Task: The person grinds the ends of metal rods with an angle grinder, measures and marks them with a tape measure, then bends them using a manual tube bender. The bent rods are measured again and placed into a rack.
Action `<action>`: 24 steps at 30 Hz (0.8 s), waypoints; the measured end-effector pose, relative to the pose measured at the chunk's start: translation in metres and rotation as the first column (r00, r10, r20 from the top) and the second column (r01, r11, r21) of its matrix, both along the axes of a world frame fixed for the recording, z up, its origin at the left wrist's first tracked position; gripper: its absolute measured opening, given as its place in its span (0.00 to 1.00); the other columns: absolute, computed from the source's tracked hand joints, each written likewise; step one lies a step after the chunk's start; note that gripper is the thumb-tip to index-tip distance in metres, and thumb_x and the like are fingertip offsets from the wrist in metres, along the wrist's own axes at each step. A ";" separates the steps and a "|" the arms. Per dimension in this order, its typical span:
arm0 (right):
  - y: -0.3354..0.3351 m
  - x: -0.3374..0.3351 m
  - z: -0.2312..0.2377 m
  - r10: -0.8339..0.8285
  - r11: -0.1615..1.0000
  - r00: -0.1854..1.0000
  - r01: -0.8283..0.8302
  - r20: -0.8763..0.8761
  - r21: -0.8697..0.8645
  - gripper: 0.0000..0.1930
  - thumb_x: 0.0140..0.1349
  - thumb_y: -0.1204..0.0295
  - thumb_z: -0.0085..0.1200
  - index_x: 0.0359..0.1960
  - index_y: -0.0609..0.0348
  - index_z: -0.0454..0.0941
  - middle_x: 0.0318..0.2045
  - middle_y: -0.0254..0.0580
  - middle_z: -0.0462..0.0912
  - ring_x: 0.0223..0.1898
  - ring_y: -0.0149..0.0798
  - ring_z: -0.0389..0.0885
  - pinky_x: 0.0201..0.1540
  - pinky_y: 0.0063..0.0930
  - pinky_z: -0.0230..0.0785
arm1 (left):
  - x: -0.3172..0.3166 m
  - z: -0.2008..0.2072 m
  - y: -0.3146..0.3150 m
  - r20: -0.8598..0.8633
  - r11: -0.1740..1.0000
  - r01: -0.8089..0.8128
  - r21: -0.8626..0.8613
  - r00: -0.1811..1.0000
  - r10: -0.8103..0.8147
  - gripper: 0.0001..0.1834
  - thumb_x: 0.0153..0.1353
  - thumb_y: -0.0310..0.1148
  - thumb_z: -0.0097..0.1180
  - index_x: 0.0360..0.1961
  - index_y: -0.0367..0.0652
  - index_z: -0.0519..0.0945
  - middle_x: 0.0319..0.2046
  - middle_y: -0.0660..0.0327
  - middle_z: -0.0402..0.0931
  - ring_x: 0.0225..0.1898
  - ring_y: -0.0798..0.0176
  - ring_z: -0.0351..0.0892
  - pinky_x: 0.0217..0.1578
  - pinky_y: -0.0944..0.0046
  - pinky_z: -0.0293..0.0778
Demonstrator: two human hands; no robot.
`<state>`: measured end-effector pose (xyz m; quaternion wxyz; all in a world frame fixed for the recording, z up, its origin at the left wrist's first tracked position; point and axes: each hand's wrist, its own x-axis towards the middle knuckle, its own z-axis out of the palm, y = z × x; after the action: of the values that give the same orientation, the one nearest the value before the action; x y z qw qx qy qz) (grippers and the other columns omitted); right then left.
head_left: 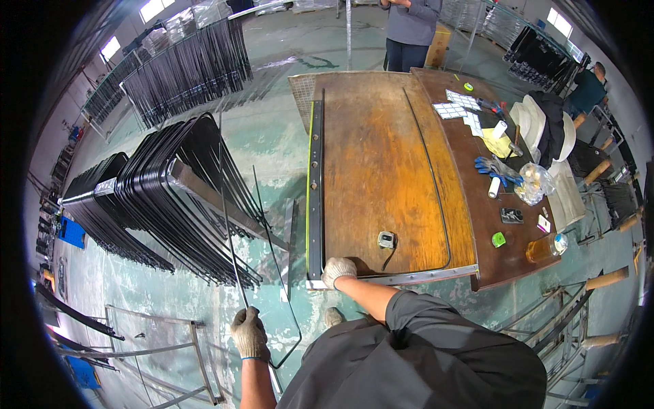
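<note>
My left hand (250, 334), in a knitted work glove, is closed round a thin black U-shaped metal rod (278, 262). This rod stands off the table's left side, its two long legs pointing away from me. On the wooden worktable (381, 157) a similar bent black rod (436, 184) lies flat, its curved end toward me. At its near left corner my gloved right hand (338, 271) is closed on the rod; the fingers' undersides are hidden. A tape measure (387, 240) rests on the wood between the rod's legs. A dark metal bar (315, 184) with holes runs along the table's left edge.
Many bent black rods (150, 184) hang on a rack at left, with more (191, 71) behind. A brown side table (501, 252) carries blue gloves (497, 169), a bottle (541, 249) and papers. Metal frames (157, 347) stand nearby. One person (412, 31) stands beyond the table, another (587, 88) farther right.
</note>
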<state>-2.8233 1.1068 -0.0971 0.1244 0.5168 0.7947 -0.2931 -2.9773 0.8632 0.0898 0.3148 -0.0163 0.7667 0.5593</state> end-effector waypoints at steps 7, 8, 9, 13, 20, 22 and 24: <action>0.006 0.011 0.052 -0.054 0.998 0.974 0.055 -0.218 -0.003 0.24 0.71 0.52 0.59 0.46 0.62 0.93 0.42 0.66 0.93 0.48 0.62 0.94 0.51 0.55 0.86 | -0.003 -0.008 0.007 0.029 1.000 0.008 0.014 1.000 -0.009 0.12 0.75 0.37 0.66 0.34 0.44 0.83 0.18 0.70 0.70 0.14 0.73 0.64 0.15 0.66 0.56; 0.005 0.019 0.066 -0.108 0.990 0.955 0.127 -0.275 0.052 0.25 0.72 0.51 0.58 0.47 0.63 0.92 0.41 0.68 0.92 0.47 0.63 0.94 0.50 0.56 0.86 | -0.002 -0.010 0.009 0.031 1.000 0.002 0.018 1.000 -0.003 0.12 0.75 0.37 0.66 0.34 0.44 0.83 0.18 0.70 0.70 0.14 0.73 0.64 0.15 0.66 0.56; 0.003 0.025 0.084 -0.165 0.975 0.938 0.202 -0.305 0.093 0.26 0.73 0.50 0.57 0.48 0.65 0.91 0.40 0.69 0.91 0.45 0.63 0.94 0.49 0.57 0.86 | -0.002 -0.011 0.010 0.040 1.000 -0.013 -0.002 0.999 0.013 0.12 0.75 0.37 0.67 0.34 0.44 0.83 0.18 0.71 0.70 0.14 0.73 0.64 0.15 0.66 0.56; 0.036 0.092 0.178 0.006 0.893 0.884 0.206 -0.467 0.401 0.16 0.81 0.61 0.52 0.52 0.64 0.82 0.34 0.58 0.85 0.33 0.58 0.88 0.38 0.53 0.82 | 0.002 -0.017 0.018 0.017 1.000 0.001 -0.001 1.000 -0.001 0.12 0.76 0.37 0.65 0.34 0.45 0.82 0.18 0.71 0.69 0.14 0.74 0.63 0.16 0.67 0.56; 0.086 0.317 0.372 -0.129 0.756 -0.081 0.637 -0.988 -0.151 0.21 0.84 0.68 0.52 0.68 0.72 0.80 0.33 0.26 0.69 0.28 0.24 0.68 0.30 0.24 0.61 | 0.002 -0.025 0.034 0.052 0.998 0.061 -0.022 0.997 -0.060 0.12 0.76 0.38 0.65 0.35 0.45 0.82 0.19 0.72 0.69 0.16 0.74 0.63 0.18 0.66 0.55; 0.090 0.354 0.376 -0.179 0.741 -0.098 0.641 -0.979 -0.200 0.24 0.86 0.63 0.51 0.69 0.73 0.78 0.22 0.20 0.60 0.19 0.22 0.59 0.22 0.24 0.51 | 0.001 -0.029 0.039 0.051 0.998 0.059 -0.026 0.997 -0.058 0.12 0.76 0.38 0.65 0.35 0.45 0.82 0.19 0.72 0.69 0.16 0.74 0.63 0.18 0.66 0.55; 0.104 0.375 0.338 -0.216 0.807 -0.197 0.515 -0.956 -0.288 0.25 0.88 0.61 0.48 0.72 0.72 0.75 0.22 0.22 0.61 0.20 0.25 0.60 0.24 0.27 0.53 | 0.000 -0.034 0.042 0.057 0.999 0.041 -0.020 0.998 -0.040 0.11 0.76 0.38 0.66 0.35 0.45 0.83 0.19 0.72 0.69 0.16 0.74 0.64 0.18 0.66 0.56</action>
<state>-2.4484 1.2111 0.2410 -0.6311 0.3582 0.4652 -0.5069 -2.9768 0.9049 0.0561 0.3477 -0.0200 0.7633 0.5441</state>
